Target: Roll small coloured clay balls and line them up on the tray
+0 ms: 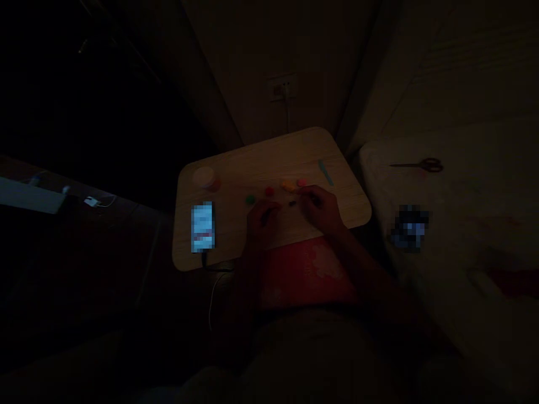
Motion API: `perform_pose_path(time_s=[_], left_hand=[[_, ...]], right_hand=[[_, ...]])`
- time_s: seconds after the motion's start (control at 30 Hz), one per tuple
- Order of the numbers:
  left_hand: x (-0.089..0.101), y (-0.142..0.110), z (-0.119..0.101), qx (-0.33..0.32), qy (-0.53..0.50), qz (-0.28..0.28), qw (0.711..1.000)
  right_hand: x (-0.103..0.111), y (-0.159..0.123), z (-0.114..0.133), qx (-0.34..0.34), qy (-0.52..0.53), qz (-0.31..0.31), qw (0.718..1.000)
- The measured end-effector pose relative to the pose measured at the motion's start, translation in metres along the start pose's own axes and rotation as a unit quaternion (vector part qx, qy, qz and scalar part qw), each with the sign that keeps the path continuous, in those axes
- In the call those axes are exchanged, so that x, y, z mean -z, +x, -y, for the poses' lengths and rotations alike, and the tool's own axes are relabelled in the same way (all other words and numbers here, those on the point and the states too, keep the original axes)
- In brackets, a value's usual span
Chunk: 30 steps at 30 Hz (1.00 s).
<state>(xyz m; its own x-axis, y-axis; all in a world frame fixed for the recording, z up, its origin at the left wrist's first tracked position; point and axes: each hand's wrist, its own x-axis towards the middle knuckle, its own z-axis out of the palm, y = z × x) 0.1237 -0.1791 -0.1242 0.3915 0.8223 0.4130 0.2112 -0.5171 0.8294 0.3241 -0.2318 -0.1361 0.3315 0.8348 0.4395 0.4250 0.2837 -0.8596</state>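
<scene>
My left hand [261, 217] is over the near part of the small wooden table [236, 168], its fingers curled together; anything in them is lost in the dark. My right hand [320, 205] is closed in a pinch, fingertips beside a yellow-orange lump [288, 186]; I cannot tell whether they touch it. Close by lie a pink lump [302, 183], a red lump [269, 191] and a green lump [250, 199]. Between my hands sits a small dark piece [293, 203]. A flat teal strip [325, 173] lies toward the right end.
A round pale-topped container [205, 177] stands at the table's left, behind a lit phone [202, 227] with a cable. Scissors [421, 164] and a blurred dark object [410, 227] rest on the pale surface to the right. A wall socket [283, 88] holds a plug.
</scene>
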Motion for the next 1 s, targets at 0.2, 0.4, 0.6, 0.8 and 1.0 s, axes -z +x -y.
perform_pose_path(time_s=[0.2,0.4,0.6,0.8,1.0], left_hand=[[0.0003,0.0008,0.0046,-0.023,0.016,-0.001,1.0],[0.0002,0.0006,0.0028,-0.013,0.019,0.006,1.0],[-0.0015,0.0013,0.0001,0.019,0.021,0.006,1.0],[-0.0012,0.001,-0.0021,0.047,0.031,0.013,0.998],[-0.0011,0.0005,0.0018,0.043,0.028,0.009,0.999]], right_hand=[[-0.0005,0.002,0.0,0.046,-0.07,0.048,0.995],[-0.0046,-0.0004,-0.0036,0.043,-0.136,0.105,0.984],[-0.0085,-0.0014,-0.0038,0.046,-0.199,0.12,0.971],[-0.0072,0.0004,-0.0046,0.051,-0.185,0.129,0.973],[-0.0026,0.0013,-0.004,0.074,-0.101,0.125,0.984]])
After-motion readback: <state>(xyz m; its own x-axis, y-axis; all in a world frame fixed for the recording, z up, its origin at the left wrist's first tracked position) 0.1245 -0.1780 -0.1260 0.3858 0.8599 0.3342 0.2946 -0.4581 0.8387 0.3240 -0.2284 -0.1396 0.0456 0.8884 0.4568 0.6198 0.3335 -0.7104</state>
